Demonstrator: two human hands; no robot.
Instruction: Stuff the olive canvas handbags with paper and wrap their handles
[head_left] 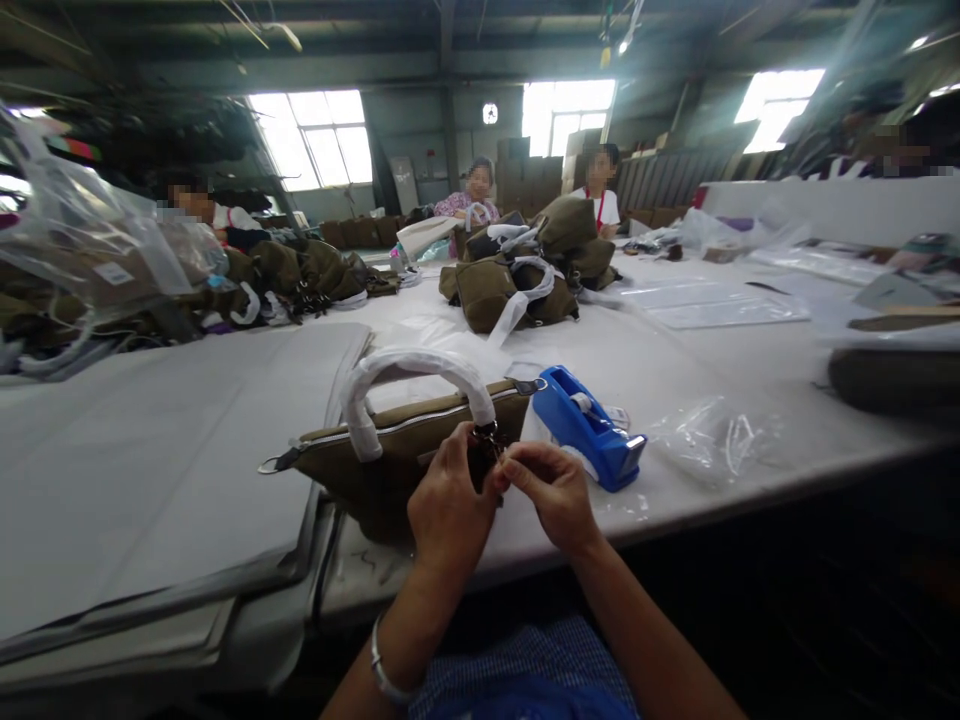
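An olive handbag (405,440) with a silver zip stands at the table's front edge, its handle (409,362) wrapped in white paper or film. At the bag's right end, my left hand (450,500) is closed around small dark hardware (487,440) below the handle's foot. My right hand (553,490) meets it there, thumb and finger pinched together on something too small to make out. Right behind my right hand sits a blue tape dispenser (589,430).
Olive bags with wrapped handles are piled mid-table (517,280) and at the left (300,270). A crumpled clear plastic bag (720,440) lies right of the dispenser. White sheets (187,440) are stacked at left. Several people are across the table.
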